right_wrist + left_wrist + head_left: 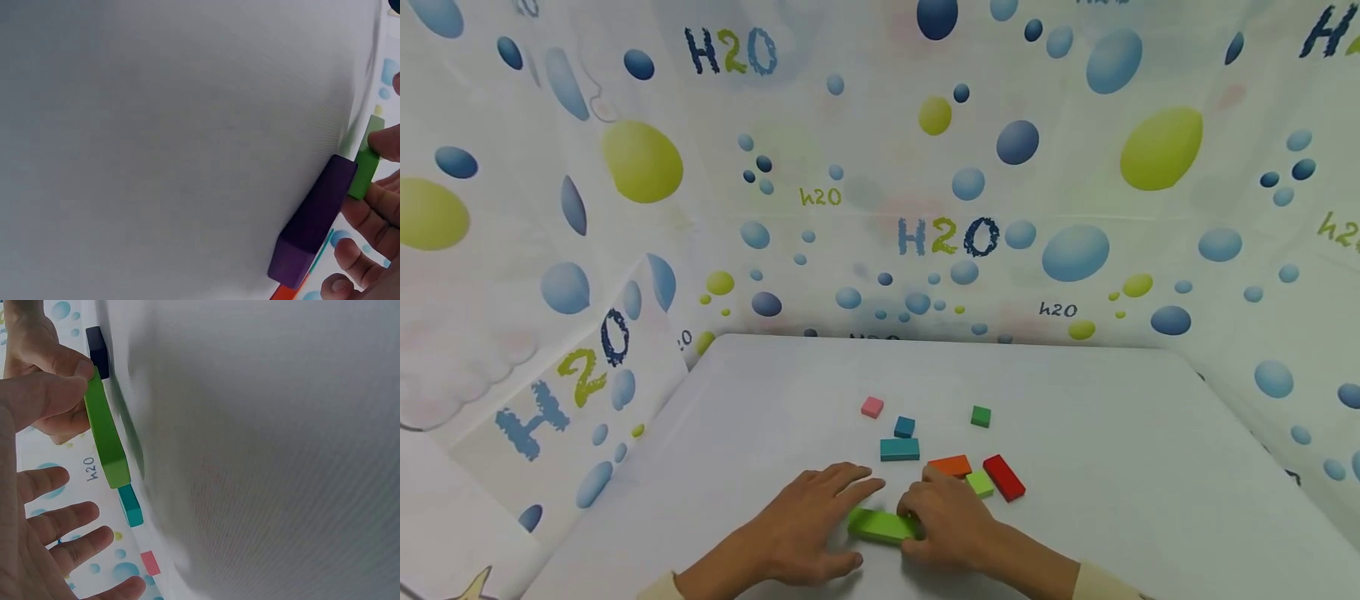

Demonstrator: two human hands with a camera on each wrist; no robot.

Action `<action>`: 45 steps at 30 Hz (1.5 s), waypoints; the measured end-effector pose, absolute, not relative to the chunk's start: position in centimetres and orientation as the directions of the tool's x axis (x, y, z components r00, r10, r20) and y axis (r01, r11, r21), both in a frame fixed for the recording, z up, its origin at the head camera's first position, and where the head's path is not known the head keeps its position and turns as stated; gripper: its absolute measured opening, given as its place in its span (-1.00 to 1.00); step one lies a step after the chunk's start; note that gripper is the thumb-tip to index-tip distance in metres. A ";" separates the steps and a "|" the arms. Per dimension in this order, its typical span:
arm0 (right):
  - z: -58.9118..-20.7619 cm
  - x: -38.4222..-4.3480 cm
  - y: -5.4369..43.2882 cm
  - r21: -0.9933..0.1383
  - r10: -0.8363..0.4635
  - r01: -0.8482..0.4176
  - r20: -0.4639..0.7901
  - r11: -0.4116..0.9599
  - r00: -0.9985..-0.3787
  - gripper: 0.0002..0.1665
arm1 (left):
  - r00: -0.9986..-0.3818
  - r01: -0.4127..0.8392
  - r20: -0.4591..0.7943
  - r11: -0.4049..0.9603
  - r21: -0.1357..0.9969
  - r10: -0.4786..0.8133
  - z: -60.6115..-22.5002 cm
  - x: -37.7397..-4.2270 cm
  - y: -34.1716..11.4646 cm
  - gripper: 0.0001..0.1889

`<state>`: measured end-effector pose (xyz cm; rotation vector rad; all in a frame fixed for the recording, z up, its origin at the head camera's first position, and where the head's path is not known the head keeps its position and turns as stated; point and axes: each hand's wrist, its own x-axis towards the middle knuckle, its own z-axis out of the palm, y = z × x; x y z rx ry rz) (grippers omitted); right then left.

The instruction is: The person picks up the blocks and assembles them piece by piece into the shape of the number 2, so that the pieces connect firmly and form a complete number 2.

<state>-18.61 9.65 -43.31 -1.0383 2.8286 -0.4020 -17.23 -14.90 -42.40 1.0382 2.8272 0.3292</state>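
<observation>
Green block [880,527] is pointing lengthwise from your right hand [953,521], which is pinching one end, toward your left hand [797,527], which is hovering, fingers spread and empty, beside the other.

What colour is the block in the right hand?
The block is bright green, best seen in the left wrist view.

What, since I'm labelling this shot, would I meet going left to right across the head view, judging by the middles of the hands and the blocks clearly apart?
Left hand → long green block → right hand → red block.
</observation>
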 end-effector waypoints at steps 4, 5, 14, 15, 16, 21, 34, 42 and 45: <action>-43.5 -18.5 10.1 -0.284 -0.648 -0.618 -0.014 0.733 -0.762 -0.66 | -0.750 0.639 -0.023 0.733 0.236 0.661 -42.5 -17.1 -14.7 -0.17; -43.6 -18.5 10.2 -0.283 -0.648 -0.618 -0.016 0.734 -0.762 -0.67 | -0.748 0.641 -0.024 0.731 0.235 0.663 -42.4 -17.2 -14.7 -0.17; -44.0 -18.5 11.1 -0.272 -0.659 -0.627 -0.035 0.730 -0.752 -0.67 | -0.741 0.655 -0.015 0.727 0.206 0.671 -42.4 -17.3 -14.4 -0.17; -44.1 -18.5 11.2 -0.272 -0.660 -0.628 -0.037 0.729 -0.750 -0.68 | -0.740 0.656 -0.012 0.727 0.204 0.672 -42.4 -17.3 -14.4 -0.17; -44.1 -18.5 11.3 -0.271 -0.663 -0.630 -0.038 0.727 -0.748 -0.68 | -0.739 0.659 -0.008 0.725 0.202 0.674 -42.4 -17.3 -14.3 -0.17; -44.0 -18.5 11.6 -0.270 -0.675 -0.641 -0.051 0.719 -0.736 -0.69 | -0.730 0.672 0.010 0.715 0.193 0.683 -42.4 -17.1 -14.1 -0.17; -43.8 -18.1 11.6 -0.290 -0.667 -0.622 -0.086 0.727 -0.740 -0.67 | -0.762 0.630 -0.002 0.742 0.227 0.648 -41.0 -17.1 -13.9 -0.14; -43.9 -17.9 11.9 -0.307 -0.647 -0.596 -0.097 0.742 -0.756 -0.65 | -0.758 0.631 -0.009 0.737 0.240 0.652 -41.1 -17.2 -13.9 -0.15; -43.9 -17.8 11.9 -0.314 -0.645 -0.592 -0.098 0.742 -0.758 -0.64 | -0.759 0.630 -0.012 0.740 0.237 0.651 -41.1 -17.2 -13.9 -0.14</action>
